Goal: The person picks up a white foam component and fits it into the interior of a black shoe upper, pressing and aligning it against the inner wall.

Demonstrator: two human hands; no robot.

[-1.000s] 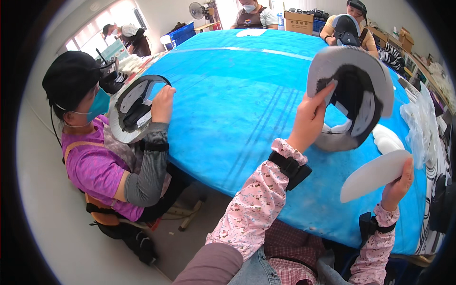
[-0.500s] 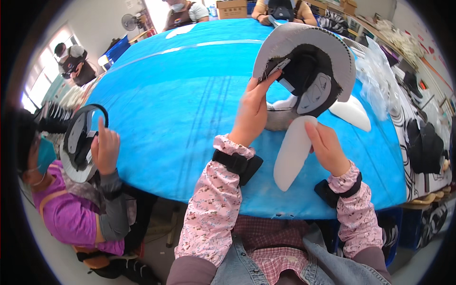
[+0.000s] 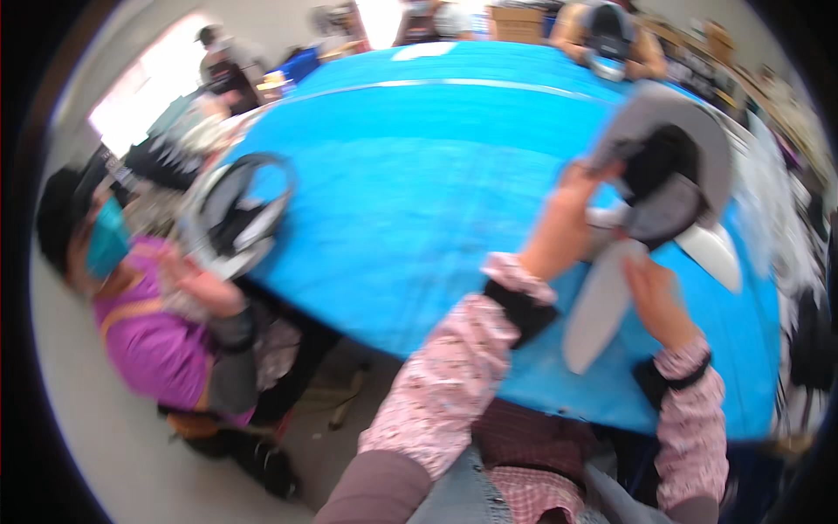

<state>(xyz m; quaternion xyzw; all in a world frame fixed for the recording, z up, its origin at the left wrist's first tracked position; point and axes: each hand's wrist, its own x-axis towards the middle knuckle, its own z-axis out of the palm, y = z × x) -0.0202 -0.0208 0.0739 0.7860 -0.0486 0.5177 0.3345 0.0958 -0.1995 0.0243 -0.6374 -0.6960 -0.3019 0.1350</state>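
My left hand (image 3: 560,223) grips the edge of a grey cap (image 3: 714,140), held tilted above the right part of the table. The cap's dark inside and black lining face me; blur hides the details. Just below it, my right hand (image 3: 661,301) pinches a long, rounded white brim insert (image 3: 598,314) near its upper end, which touches or nearly touches the cap. Another white curved piece (image 3: 716,258) lies on the table beyond my right hand, beside the cap.
A blue-covered table (image 3: 419,210) spreads before me. At left, a seated co-worker in purple (image 3: 166,327) is beside another grey cap (image 3: 240,218). Across the table, a person handles a dark cap (image 3: 608,39). Clear plastic bags (image 3: 768,210) line the right edge; a cardboard box (image 3: 517,24) stands behind.
The view has swung left, so my hands and the cap appear farther right. Both hands keep their holds. The co-worker's raised hand has come down, and their cap sits nearer the table.
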